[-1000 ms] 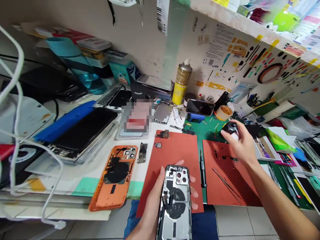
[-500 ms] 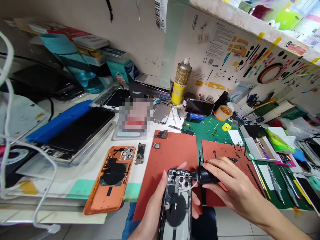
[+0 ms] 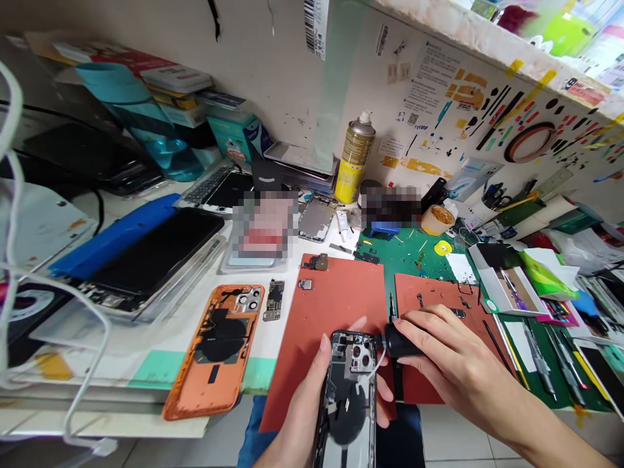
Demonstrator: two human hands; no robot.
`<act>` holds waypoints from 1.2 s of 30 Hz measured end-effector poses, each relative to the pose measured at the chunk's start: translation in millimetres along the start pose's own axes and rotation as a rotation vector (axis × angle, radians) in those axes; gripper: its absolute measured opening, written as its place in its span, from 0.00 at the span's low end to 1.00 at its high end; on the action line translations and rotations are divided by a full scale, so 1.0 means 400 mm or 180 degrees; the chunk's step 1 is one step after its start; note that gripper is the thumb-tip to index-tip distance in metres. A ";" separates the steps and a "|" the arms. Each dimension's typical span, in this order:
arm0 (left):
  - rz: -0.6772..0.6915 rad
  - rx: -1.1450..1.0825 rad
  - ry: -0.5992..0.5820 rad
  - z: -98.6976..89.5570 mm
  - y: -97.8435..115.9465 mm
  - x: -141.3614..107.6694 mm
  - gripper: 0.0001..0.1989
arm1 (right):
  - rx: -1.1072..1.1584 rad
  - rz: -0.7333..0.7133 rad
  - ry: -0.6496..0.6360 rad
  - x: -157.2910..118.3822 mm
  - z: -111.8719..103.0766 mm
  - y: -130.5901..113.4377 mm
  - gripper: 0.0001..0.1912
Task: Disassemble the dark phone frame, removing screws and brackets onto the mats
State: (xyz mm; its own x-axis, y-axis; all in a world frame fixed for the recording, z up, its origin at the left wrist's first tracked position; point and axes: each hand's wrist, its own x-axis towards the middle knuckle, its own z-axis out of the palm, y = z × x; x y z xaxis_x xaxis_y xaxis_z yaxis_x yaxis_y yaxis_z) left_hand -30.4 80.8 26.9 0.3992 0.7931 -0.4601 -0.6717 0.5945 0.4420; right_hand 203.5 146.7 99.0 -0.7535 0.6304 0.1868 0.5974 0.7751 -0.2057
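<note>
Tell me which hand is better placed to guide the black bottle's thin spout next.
Probably the right hand: it grips the black bottle, whose thin white spout reaches over the phone housing. The left hand is occupied, holding that housing.

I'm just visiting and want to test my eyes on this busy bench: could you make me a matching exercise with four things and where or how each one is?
Things
1. open phone body
2. spray can
3. black bottle
4. orange phone shell

Places and states
A. lying to the left of the red mats
B. held by the right hand, its thin white spout reaching over another thing
C. held in the left hand
D. standing upright at the back, its lower part yellow

Right pairs
1-C, 2-D, 3-B, 4-A
</note>
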 end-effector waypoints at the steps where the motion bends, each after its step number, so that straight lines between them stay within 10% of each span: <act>1: 0.0019 0.0023 -0.0009 0.000 0.000 0.000 0.50 | -0.0018 -0.0013 0.0003 0.001 0.000 0.000 0.19; 36: -0.0145 -0.0500 0.0139 -0.021 -0.007 0.016 0.45 | -0.0208 -0.0065 0.0191 0.025 0.002 -0.007 0.18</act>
State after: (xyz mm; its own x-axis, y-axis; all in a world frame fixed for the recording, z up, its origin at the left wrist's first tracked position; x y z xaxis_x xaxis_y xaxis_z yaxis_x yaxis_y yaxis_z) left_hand -31.0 83.1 16.3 0.4063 0.7573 -0.5113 -0.7442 0.5989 0.2956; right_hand 194.3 150.8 100.7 -0.7490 0.6144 0.2480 0.6002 0.7877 -0.1386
